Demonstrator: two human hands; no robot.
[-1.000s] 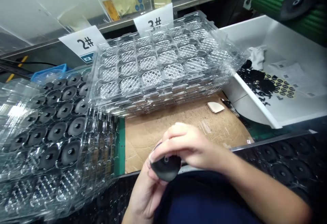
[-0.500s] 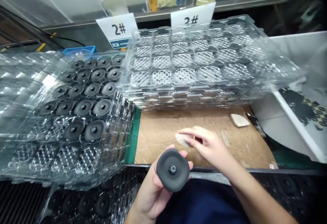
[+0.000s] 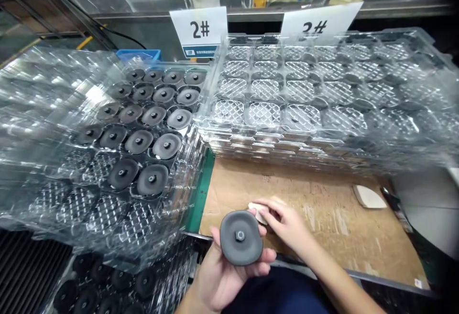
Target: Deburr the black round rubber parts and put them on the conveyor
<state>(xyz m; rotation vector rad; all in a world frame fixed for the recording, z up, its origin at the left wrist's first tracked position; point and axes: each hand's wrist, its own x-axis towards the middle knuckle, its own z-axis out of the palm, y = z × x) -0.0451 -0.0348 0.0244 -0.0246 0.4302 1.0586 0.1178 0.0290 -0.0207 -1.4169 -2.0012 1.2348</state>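
Observation:
My left hand (image 3: 224, 276) holds a dark grey rounded disc (image 3: 231, 249) from below, its metal nut facing up. Beside it, my right hand (image 3: 283, 221) pinches a small white pad (image 3: 257, 211) at the disc's upper right edge. Whether the pad touches the disc is unclear. To the left, a clear plastic tray (image 3: 107, 218) carries many similar dark discs (image 3: 152, 179) in its back and middle pockets, while its front row of pockets holds none.
A stack of clear trays (image 3: 265, 115) stands behind the cardboard sheet (image 3: 308, 199). Another white pad (image 3: 369, 197) lies at the cardboard's right, beside a dark tool. Signs reading 2# (image 3: 199, 29) and 3# hang behind. More discs sit in a tray lower left.
The view has shifted left, so the trays and cardboard appear farther right. My right hand has brought the white pad closer to the disc, and the disc faces up more squarely.

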